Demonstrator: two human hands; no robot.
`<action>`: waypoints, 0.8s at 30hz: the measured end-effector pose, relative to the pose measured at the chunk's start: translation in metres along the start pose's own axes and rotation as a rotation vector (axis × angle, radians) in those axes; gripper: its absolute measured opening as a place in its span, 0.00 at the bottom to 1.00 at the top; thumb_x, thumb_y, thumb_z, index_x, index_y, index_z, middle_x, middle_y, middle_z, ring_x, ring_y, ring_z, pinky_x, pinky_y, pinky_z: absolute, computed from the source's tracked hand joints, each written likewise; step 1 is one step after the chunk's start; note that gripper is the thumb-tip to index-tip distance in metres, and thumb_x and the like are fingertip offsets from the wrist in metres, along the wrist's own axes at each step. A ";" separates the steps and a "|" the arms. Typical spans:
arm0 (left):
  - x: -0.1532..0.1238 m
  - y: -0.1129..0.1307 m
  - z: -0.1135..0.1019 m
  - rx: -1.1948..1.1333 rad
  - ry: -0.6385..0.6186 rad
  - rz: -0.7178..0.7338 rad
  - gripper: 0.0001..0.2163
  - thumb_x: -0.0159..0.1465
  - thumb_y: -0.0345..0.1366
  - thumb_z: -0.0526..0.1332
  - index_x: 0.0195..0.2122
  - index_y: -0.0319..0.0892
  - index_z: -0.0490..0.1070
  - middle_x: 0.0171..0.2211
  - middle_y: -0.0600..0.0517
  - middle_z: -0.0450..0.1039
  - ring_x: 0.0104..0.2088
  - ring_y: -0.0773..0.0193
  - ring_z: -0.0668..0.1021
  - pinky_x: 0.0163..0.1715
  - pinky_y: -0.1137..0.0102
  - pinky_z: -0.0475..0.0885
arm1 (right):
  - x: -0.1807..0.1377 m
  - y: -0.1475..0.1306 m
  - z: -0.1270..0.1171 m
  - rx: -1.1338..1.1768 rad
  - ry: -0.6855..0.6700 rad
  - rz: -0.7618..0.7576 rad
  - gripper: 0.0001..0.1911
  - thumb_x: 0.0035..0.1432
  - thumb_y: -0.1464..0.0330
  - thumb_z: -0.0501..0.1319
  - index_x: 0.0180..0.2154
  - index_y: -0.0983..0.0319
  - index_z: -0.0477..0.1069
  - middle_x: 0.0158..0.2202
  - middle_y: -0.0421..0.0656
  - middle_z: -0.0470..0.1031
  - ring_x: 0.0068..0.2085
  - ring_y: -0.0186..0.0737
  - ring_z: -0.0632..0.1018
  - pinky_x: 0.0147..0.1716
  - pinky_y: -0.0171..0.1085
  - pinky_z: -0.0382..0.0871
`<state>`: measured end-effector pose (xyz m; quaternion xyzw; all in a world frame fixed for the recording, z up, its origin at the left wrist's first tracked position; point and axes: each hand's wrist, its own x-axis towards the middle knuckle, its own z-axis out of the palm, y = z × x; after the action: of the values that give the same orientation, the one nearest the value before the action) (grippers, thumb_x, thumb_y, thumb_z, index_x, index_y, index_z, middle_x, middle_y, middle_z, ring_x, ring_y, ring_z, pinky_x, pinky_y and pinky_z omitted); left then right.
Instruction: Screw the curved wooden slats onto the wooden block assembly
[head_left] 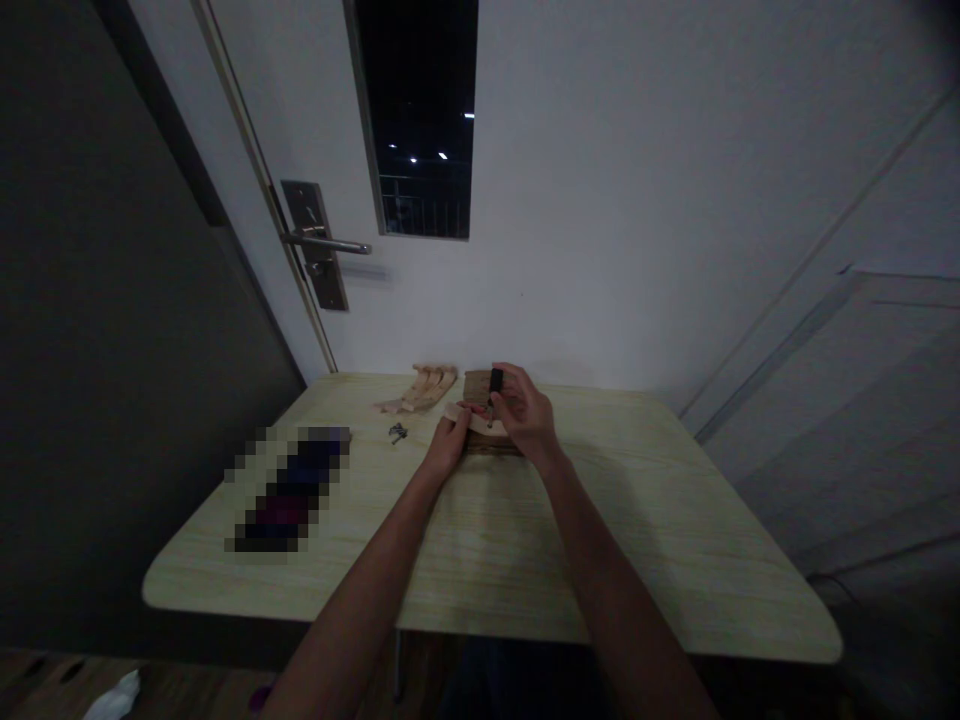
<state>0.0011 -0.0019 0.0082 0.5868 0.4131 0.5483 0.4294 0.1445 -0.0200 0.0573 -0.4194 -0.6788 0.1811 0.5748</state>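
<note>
Near the table's far edge, my right hand (pixel 529 415) is closed around a small screwdriver with a black handle (pixel 496 381). Its thin metal shaft points down at a pale wooden strip (pixel 487 427). My left hand (pixel 449 440) pinches the left end of this strip, fingers closed. Under the strip lies a brown slatted piece (pixel 480 384), partly hidden by both hands. Something reddish shows between the hands, too small to make out. Left of my left hand, a small pile of metal screws (pixel 397 432) rests on the table.
Several curved pale wooden pieces (pixel 430 383) lie at the back of the wood-grain table (pixel 487 560). A blurred-out dark flat object (pixel 292 490) is on the left side. Behind the table stands a white door with a metal handle (pixel 326 243) and a narrow window (pixel 420 120).
</note>
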 end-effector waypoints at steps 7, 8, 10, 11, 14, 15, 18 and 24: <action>0.001 -0.003 0.001 -0.002 -0.001 -0.015 0.15 0.63 0.47 0.54 0.32 0.40 0.72 0.35 0.48 0.77 0.40 0.59 0.76 0.48 0.65 0.69 | 0.002 0.006 -0.001 0.087 -0.016 0.019 0.23 0.58 0.59 0.63 0.54 0.54 0.65 0.46 0.45 0.76 0.40 0.41 0.81 0.33 0.36 0.79; 0.002 -0.004 0.001 -0.001 -0.001 -0.019 0.15 0.63 0.47 0.54 0.32 0.40 0.72 0.35 0.49 0.77 0.40 0.59 0.76 0.47 0.66 0.69 | 0.003 0.007 -0.001 0.068 -0.017 0.014 0.23 0.58 0.59 0.63 0.55 0.54 0.66 0.46 0.45 0.76 0.39 0.40 0.81 0.32 0.36 0.79; 0.002 -0.005 0.000 0.003 -0.009 -0.013 0.15 0.63 0.47 0.54 0.32 0.41 0.72 0.35 0.49 0.77 0.40 0.59 0.76 0.47 0.66 0.69 | 0.004 0.009 -0.001 0.013 -0.008 -0.016 0.22 0.57 0.60 0.64 0.53 0.54 0.68 0.44 0.44 0.77 0.36 0.39 0.80 0.32 0.36 0.78; 0.002 -0.005 0.000 0.007 -0.012 -0.007 0.15 0.63 0.47 0.53 0.32 0.41 0.72 0.35 0.49 0.77 0.40 0.59 0.76 0.46 0.66 0.69 | 0.005 0.009 -0.001 -0.020 0.006 -0.036 0.20 0.57 0.60 0.64 0.51 0.55 0.70 0.43 0.44 0.77 0.36 0.39 0.79 0.33 0.37 0.78; 0.002 -0.005 -0.001 0.022 -0.015 0.009 0.15 0.63 0.47 0.53 0.32 0.41 0.72 0.35 0.48 0.77 0.40 0.59 0.76 0.47 0.66 0.68 | 0.005 0.010 -0.001 -0.090 0.038 -0.078 0.18 0.57 0.60 0.64 0.49 0.56 0.73 0.42 0.45 0.77 0.36 0.39 0.78 0.35 0.38 0.78; 0.001 -0.004 -0.001 0.025 -0.015 0.012 0.15 0.63 0.47 0.53 0.32 0.41 0.72 0.35 0.48 0.77 0.40 0.58 0.76 0.47 0.66 0.68 | 0.005 0.009 -0.001 -0.096 0.037 -0.077 0.18 0.57 0.60 0.63 0.49 0.56 0.72 0.43 0.45 0.77 0.36 0.39 0.78 0.35 0.37 0.78; 0.000 -0.001 -0.001 0.027 -0.017 0.008 0.15 0.62 0.48 0.53 0.33 0.42 0.72 0.35 0.49 0.77 0.42 0.58 0.76 0.48 0.66 0.68 | 0.003 0.006 -0.001 -0.066 -0.006 -0.050 0.20 0.59 0.62 0.61 0.53 0.56 0.70 0.48 0.45 0.76 0.39 0.40 0.79 0.35 0.37 0.78; 0.000 -0.001 0.000 -0.008 -0.008 -0.022 0.18 0.61 0.52 0.55 0.33 0.41 0.71 0.35 0.48 0.77 0.41 0.58 0.76 0.48 0.66 0.67 | 0.001 0.001 -0.003 0.014 -0.062 -0.014 0.21 0.60 0.64 0.58 0.55 0.56 0.67 0.49 0.46 0.77 0.41 0.41 0.81 0.33 0.36 0.79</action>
<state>0.0015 -0.0014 0.0070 0.5827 0.4156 0.5428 0.4395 0.1478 -0.0190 0.0582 -0.4050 -0.6978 0.1949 0.5577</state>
